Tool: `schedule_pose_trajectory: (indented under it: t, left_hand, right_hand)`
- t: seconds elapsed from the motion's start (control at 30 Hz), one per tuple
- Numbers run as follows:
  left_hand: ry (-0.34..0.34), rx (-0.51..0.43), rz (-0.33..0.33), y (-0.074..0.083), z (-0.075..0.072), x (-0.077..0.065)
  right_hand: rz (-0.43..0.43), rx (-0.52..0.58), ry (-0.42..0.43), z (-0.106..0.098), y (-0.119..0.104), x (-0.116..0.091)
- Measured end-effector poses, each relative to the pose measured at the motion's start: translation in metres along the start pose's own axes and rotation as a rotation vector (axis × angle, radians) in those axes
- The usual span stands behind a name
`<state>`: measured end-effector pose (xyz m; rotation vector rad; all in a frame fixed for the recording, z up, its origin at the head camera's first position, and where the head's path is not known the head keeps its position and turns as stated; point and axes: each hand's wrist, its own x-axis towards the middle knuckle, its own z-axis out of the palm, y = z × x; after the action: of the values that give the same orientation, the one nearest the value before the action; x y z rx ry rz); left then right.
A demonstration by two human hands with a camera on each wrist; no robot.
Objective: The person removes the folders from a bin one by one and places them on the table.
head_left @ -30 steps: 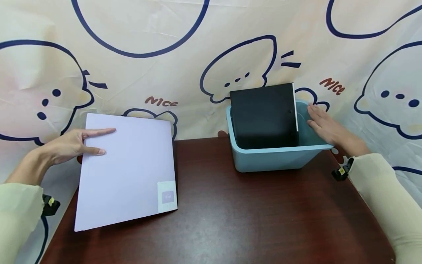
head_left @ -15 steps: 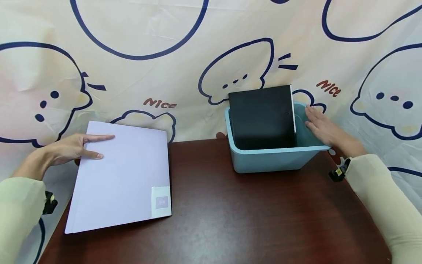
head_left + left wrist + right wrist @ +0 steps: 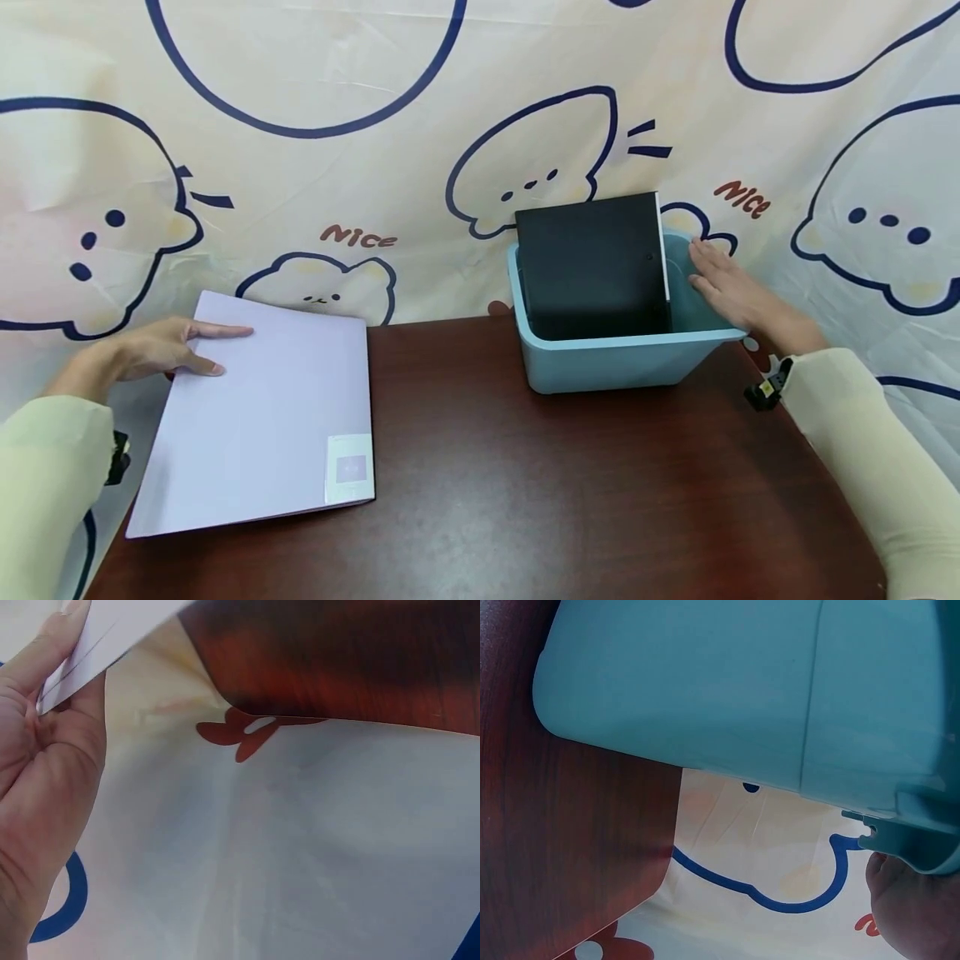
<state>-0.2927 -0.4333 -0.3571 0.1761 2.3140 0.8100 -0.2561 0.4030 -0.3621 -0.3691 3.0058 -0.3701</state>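
Note:
At the left of the head view, my left hand (image 3: 161, 346) grips the left edge of a pale lavender folder (image 3: 262, 417), its index finger and thumb on top of the cover. A small label marks the folder's lower right corner. The left wrist view shows the folder's layered edge (image 3: 90, 660) between thumb and fingers. On the right, my right hand (image 3: 731, 287) rests with straight fingers against the right end of a light blue plastic bin (image 3: 607, 365). A black folder (image 3: 592, 267) leans upright inside this bin, its lower part hidden.
A dark reddish-brown table (image 3: 510, 492) carries both the bin and the lavender folder. Behind and beside it hangs a cream cloth (image 3: 300, 183) with blue cartoon outlines. The bin stands near the table's back edge.
The lavender folder has shifted left and down toward the table's left side, along with my left hand. My right hand stays at the bin. The head view has shifted slightly.

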Motion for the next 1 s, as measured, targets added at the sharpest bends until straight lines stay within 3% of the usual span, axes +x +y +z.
schedule_pose_trajectory:
  t: [0.33,0.77,1.0]
  left_hand:
    - [-0.008,-0.037,-0.040,-0.012,0.002,0.006]
    - [0.121,-0.009,-0.065,-0.023,0.001,0.003]
    - [0.142,0.050,-0.101,-0.024,-0.001,0.005]
  right_hand:
    - [-0.008,0.020,-0.006,0.002,0.002,0.001]
    - [-0.008,0.026,0.007,0.001,0.002,-0.001]
    - [-0.008,0.021,0.007,0.001,0.001,0.000]
